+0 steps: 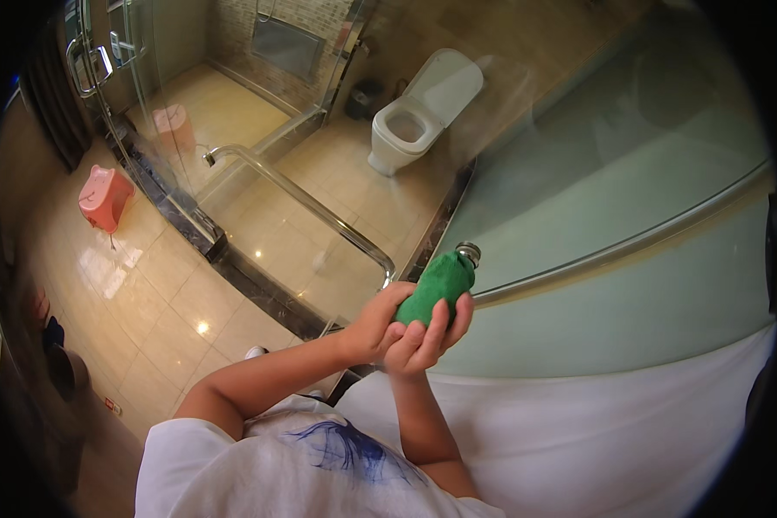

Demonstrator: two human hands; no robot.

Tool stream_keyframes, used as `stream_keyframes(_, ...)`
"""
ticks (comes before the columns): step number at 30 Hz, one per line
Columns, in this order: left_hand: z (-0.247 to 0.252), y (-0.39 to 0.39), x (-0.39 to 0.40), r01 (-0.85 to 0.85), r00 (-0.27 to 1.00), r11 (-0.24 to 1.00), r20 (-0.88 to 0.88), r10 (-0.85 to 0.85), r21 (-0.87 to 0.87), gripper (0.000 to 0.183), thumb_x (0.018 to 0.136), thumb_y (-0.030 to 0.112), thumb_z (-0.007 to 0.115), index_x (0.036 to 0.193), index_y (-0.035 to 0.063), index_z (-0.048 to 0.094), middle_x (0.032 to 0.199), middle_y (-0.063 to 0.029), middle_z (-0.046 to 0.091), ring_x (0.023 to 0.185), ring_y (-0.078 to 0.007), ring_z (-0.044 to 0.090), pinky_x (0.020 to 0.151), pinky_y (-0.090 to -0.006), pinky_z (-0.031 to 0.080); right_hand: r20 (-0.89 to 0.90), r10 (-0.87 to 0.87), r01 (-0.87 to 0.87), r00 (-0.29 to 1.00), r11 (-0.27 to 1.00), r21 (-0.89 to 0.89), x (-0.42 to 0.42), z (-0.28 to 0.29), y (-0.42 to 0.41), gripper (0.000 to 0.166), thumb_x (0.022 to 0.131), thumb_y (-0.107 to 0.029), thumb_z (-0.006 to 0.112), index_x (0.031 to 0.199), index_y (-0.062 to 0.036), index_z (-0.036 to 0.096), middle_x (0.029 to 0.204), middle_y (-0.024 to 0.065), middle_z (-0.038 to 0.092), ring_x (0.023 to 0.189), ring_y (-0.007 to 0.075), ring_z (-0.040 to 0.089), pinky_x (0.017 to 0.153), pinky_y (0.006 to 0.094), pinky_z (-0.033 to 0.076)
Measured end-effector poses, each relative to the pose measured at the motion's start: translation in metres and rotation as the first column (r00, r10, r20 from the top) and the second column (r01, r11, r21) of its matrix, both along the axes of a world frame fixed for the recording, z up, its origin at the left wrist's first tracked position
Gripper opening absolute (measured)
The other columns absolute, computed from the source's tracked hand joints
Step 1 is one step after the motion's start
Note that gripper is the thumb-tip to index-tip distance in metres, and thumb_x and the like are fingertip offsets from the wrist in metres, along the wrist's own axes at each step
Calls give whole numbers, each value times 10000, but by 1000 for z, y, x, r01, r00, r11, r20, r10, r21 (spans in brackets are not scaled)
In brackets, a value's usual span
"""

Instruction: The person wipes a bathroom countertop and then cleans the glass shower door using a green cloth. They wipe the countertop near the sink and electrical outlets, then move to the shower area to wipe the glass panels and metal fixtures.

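A green cloth (437, 285) is bunched between my two hands, in front of my chest. My left hand (377, 320) grips its lower left side. From below and the right, the fingers of my right hand (424, 343) curl around it. A round metal fitting (469, 252) sticks out at the cloth's upper end; what the cloth covers is hidden. To the upper left of my hands runs a chrome bar (304, 201), bent at both ends, its near end close to my left hand.
Glass panels surround me, with a frosted panel (596, 201) on the right. Beyond stand a white toilet (405, 129) with its lid up and a dark bin (364, 98). A pink stool (107, 197) is on the tiled floor at left. White fabric (576, 427) spreads at lower right.
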State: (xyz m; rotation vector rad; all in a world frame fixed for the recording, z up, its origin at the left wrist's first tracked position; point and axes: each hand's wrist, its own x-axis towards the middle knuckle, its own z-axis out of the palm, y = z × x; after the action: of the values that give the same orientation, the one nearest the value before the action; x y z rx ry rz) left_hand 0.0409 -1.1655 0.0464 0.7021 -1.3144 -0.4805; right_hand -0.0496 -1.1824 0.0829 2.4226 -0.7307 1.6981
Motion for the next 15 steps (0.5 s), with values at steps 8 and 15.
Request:
stream_keyframes(8, 24, 10, 9, 323, 935, 921, -225, -274, 220, 399, 956, 303, 315, 1147, -11, 472, 1080, -123, 521, 997, -196, 500, 860, -306, 391, -105, 13, -19, 994, 998, -55, -11, -4, 3, 368, 888, -103, 438, 1229, 36, 447, 1366, 221, 238, 1229, 407, 289, 983, 497, 297)
stream_keyframes(15, 86, -17, 31, 681, 723, 571, -544, -426, 458, 439, 964, 355, 280, 1057, 17, 543, 931, -45, 585, 838, -115, 539, 738, -248, 447, -251, 6, 11, 968, 998, 66, 5, 78, -18, 310, 851, -142, 480, 1105, 16, 563, 1220, 192, 447, 1121, 358, 425, 938, 444, 333)
